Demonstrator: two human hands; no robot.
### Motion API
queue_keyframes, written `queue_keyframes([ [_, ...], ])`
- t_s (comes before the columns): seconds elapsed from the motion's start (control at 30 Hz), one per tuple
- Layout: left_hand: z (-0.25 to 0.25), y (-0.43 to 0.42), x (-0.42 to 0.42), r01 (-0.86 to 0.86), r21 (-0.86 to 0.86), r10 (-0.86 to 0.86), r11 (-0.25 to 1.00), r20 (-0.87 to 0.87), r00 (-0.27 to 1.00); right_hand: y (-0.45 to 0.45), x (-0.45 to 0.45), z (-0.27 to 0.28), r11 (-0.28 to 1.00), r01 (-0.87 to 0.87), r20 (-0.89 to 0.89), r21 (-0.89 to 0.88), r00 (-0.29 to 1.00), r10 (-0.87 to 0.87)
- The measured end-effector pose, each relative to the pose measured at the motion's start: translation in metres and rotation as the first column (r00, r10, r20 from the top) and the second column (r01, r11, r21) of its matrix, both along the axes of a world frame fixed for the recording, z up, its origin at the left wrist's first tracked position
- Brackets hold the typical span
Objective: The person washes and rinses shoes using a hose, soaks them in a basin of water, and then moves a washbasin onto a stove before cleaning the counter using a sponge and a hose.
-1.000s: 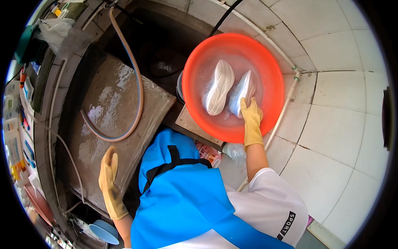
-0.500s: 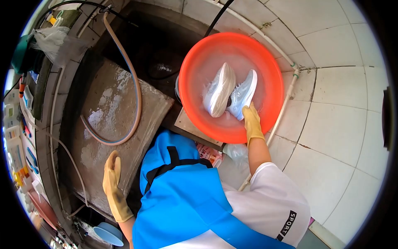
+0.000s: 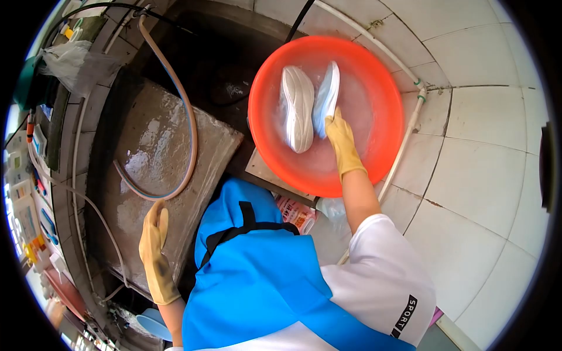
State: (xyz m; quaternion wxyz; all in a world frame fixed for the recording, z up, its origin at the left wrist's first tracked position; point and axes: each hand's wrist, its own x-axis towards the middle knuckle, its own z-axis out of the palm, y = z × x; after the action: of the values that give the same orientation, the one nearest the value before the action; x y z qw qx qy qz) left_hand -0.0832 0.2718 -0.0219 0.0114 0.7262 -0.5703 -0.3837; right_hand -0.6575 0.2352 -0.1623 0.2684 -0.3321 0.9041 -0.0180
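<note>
Both shoes (image 3: 297, 111) farther left in the red basin (image 3: 383, 126)

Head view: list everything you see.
Slab: 1, brown, left
Basin: 1, orange, beside slab
Shoes: 2, whitish and blue, in basin
Looped hose: 1, tan, on slab
Tiles: many, white, right
Pipe: 1, white, along tiles
Bag: 1, whitish, upper left
Packet: 1, pink, below basin
Bowl: 1, blue, lower left
Small items: uncounted, mixed, far left
Apron: 1, blue, lower centre
Left hand: 1, yellow-gloved, over slab
Right hand: 1, yellow-gloved, holding bluer shoe
</note>
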Motion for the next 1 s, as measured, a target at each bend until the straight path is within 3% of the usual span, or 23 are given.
queue_keyframes([
  [0.17, -0.003, 0.001, 0.005, -0.005, 0.016, 0.005, 1.0, -0.024, 1.0, -0.007, -0.034, -0.013, 0.969, -0.197, -0.196, 0.147, 0.955, 0.224],
  [0.33, -0.003, 0.012, 0.013, -0.017, 0.025, 0.018, 1.0, -0.035, 0.999, -0.01, -0.057, 0.012, 0.977, -0.138, -0.347, 0.165, 0.919, 0.189],
  [0.4, -0.003, 0.017, 0.012, -0.03, 0.03, 0.031, 0.999, -0.019, 0.999, -0.015, -0.059, 0.022, 0.983, -0.178, -0.414, 0.046, 0.892, 0.181],
  [0.63, 0.018, 0.02, -0.007, -0.016, 0.043, 0.014, 0.999, 0.055, 0.998, -0.036, -0.028, 0.017, 0.948, -0.24, -0.34, 0.21, 0.891, 0.3],
  [0.73, 0.022, 0.027, -0.009, -0.052, -0.107, 0.029, 0.993, -0.205, 0.978, -0.028, -0.03, 0.003, 0.93, -0.261, -0.335, 0.257, 0.879, 0.339],
  [0.83, 0.032, 0.024, -0.018, -0.09, -0.074, 0.069, 0.993, -0.244, 0.967, -0.011, -0.029, -0.002, 0.907, -0.309, -0.341, 0.286, 0.852, 0.398],
  [0.9, 0.038, 0.02, -0.026, -0.101, -0.017, 0.101, 0.995, -0.028, 0.995, 0.006, -0.02, 0.011, 0.91, -0.299, -0.217, 0.288, 0.905, 0.366],
  [1.0, 0.016, 0.027, -0.006, -0.087, 0.024, 0.087, 0.996, 0.027, 0.996, 0.029, 0.001, 0.035, 0.883, -0.302, -0.156, 0.359, 0.914, 0.375],
])
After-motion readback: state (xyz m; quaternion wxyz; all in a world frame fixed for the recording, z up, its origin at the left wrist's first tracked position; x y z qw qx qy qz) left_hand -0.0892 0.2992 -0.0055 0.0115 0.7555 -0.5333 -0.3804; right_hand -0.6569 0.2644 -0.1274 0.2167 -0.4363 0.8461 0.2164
